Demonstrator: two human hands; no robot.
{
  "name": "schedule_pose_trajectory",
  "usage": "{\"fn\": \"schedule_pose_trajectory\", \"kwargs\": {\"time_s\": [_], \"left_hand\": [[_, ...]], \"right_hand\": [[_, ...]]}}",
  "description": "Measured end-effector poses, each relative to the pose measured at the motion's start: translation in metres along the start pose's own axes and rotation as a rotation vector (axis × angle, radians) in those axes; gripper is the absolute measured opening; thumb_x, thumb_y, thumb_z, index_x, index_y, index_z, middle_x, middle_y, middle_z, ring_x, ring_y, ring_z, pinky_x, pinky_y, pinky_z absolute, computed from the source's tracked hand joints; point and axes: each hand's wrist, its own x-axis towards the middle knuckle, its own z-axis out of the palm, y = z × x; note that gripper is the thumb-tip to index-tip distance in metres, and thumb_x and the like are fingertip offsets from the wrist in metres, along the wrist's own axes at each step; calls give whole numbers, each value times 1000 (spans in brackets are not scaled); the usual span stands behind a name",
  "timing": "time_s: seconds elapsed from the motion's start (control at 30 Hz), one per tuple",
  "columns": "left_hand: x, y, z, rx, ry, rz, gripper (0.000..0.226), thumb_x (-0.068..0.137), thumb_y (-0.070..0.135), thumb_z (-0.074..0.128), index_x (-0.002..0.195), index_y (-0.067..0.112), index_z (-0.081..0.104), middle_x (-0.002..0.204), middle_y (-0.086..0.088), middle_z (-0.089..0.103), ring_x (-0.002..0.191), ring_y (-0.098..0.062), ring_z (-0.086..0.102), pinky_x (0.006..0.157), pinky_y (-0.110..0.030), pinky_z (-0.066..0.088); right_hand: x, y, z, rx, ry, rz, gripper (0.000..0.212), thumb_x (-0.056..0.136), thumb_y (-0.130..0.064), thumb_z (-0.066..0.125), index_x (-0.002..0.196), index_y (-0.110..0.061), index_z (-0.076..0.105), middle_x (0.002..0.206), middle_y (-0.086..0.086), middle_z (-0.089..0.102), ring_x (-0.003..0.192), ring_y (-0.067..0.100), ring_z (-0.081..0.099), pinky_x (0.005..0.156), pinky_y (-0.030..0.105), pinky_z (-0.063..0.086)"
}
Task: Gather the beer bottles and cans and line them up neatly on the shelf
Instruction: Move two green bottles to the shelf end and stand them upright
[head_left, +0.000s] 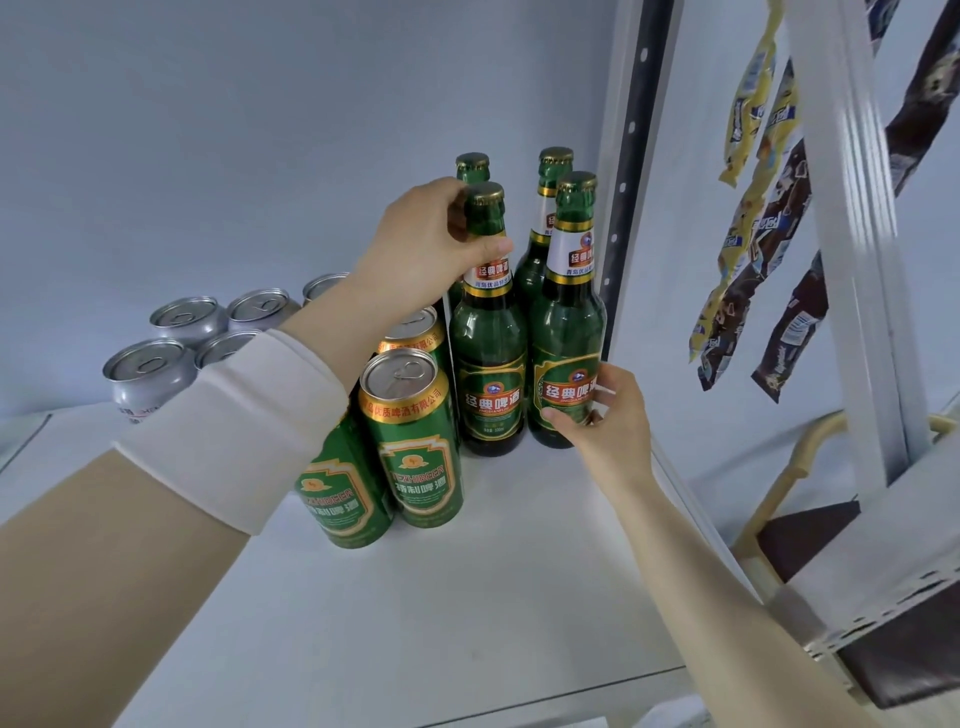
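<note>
Several green beer bottles stand upright at the back right of the white shelf (467, 597). My left hand (426, 244) grips the neck of the front left bottle (488, 364). My right hand (608, 415) holds the lower body of the front right bottle (566, 332). Two more bottles (550, 208) stand behind them. Left of the bottles stand green beer cans (415, 447), one partly hidden by my left sleeve. Further left, silver cans (150, 374) are grouped by the back wall.
A perforated metal upright (631, 156) edges the shelf on the right. Beyond it hang strips of yellow and brown snack packets (753, 249). A white slanted frame (852, 249) and a tan handle (800, 457) lie lower right.
</note>
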Motion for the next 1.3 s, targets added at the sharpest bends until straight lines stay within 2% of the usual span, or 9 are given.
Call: {"fn": "schedule_pose_trajectory", "kwargs": {"time_s": [0.13,0.27,0.43,0.67,0.87,0.97,1.1,1.23,1.3], "left_hand": [[0,-1,3,19,21,1,43,81,29,66,118,10,54,118,-8,62,108,-22,58,94,-41,49],[-3,-3,6,0,20,-3,48,81,27,66,123,11,49,121,-5,60,111,-20,56,92,-28,43],[-15,-4,2,9,-7,33,58,82,25,67,131,11,39,130,-6,56,118,-19,54,90,-22,36],[-62,3,-43,347,-32,82,58,89,29,56,138,13,32,142,-10,44,128,-26,43,104,-39,38],[-139,9,-78,661,-59,88,46,90,34,48,132,15,41,131,-11,53,119,-32,50,95,-41,38],[-182,7,-96,678,-87,44,33,90,32,47,119,16,51,119,-11,59,108,-32,56,82,-39,43],[-226,-12,-133,723,-198,-103,31,90,33,45,116,18,52,119,-7,57,109,-32,55,78,-34,42],[-267,-49,-186,715,-271,-223,39,89,38,49,125,23,48,126,-1,56,116,-24,52,88,-32,40],[-289,-74,-218,702,-259,-254,43,90,42,47,129,24,45,130,0,54,120,-23,49,92,-32,39]], "right_hand": [[-1,-7,0,-121,-9,-14,68,65,-17,82,122,-13,45,123,6,53,109,21,56,88,43,52],[-5,-20,-5,-259,-45,-6,71,65,-22,81,124,-11,43,126,7,51,113,24,55,91,45,50],[-18,-47,-15,-519,-95,15,77,75,-34,72,138,-14,32,137,9,42,123,26,47,95,39,42],[-63,-128,-35,-915,-62,-180,72,87,-35,57,142,-5,21,140,16,34,129,32,37,100,41,38],[-115,-177,-30,-1227,-135,-427,65,89,-38,52,139,-5,26,140,17,37,132,33,34,109,43,33],[-154,-189,-15,-1269,-231,-467,57,90,-37,50,134,-4,34,135,17,42,128,33,38,106,45,35],[-198,-207,20,-1265,-410,-502,52,91,-39,48,131,-6,39,132,15,44,122,33,43,93,43,43],[-236,-236,77,-1240,-508,-573,44,91,-37,48,126,-9,47,130,11,51,116,31,50,81,36,43],[-255,-250,119,-1238,-564,-612,44,90,-37,49,125,-10,49,129,11,53,117,31,51,83,35,43]]}}
